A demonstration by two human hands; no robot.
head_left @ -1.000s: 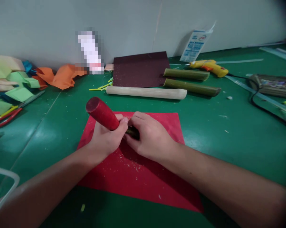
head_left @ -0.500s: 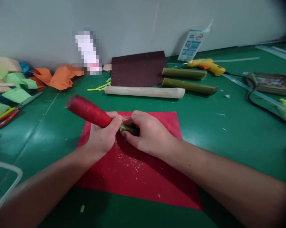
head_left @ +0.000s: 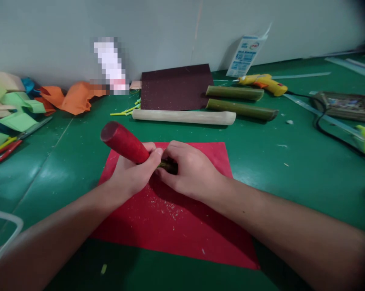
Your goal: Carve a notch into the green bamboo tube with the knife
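Observation:
My left hand (head_left: 135, 171) is closed around a tool with a thick red handle (head_left: 126, 141). The handle's butt end tilts up and to the left, and the tool's working end is hidden by my fingers. My right hand (head_left: 193, 169) grips a short piece of green bamboo (head_left: 169, 166), mostly covered by the fingers. Both hands meet over a red sheet (head_left: 194, 238), where pale shavings (head_left: 168, 206) are scattered.
Behind the hands lie a pale peeled stick (head_left: 182, 117), a dark brown sheet (head_left: 175, 87) and two bamboo pieces (head_left: 241, 109). A yellow glue gun (head_left: 266, 83) with a black cord rests at right. Scissors (head_left: 11, 149) and coloured paper (head_left: 17, 107) sit at left.
My left hand and the red handle have moved a little to the right, toward my right hand. Less of the bamboo shows between the hands. My right hand is nearly still.

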